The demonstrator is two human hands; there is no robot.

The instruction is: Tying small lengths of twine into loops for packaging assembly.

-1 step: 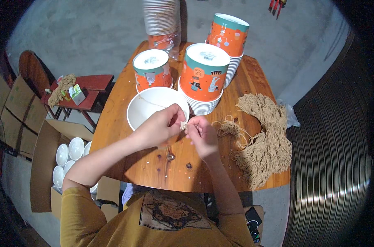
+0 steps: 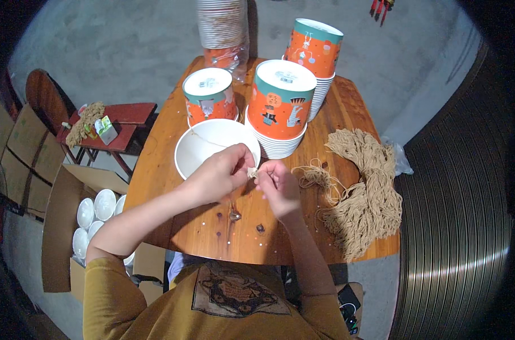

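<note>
A white paper tub [image 2: 192, 153] lies with its open mouth toward me at the middle of the table, and a thin tan strand crosses its inside. In front of its right edge my left hand [image 2: 220, 173] is closed, pinching a small pale piece [image 2: 252, 172] with thumb and forefinger. Against the other side of that piece my right hand [image 2: 279, 184] is closed too, fingertips nearly touching the left ones. Fingers cover much of the piece, so its exact kind cannot be told. Right of my hands lies a loose tangle of tan string [image 2: 319, 180].
Behind the tub stand upside-down stacks of orange and green paper tubs [image 2: 283, 107]. A large hank of tan string [image 2: 371, 195] covers the right side of the wooden table [image 2: 240, 243]. At lower left, a cardboard box [image 2: 62, 238] holds several white tubs. A red bench [image 2: 130, 113] stands farther back.
</note>
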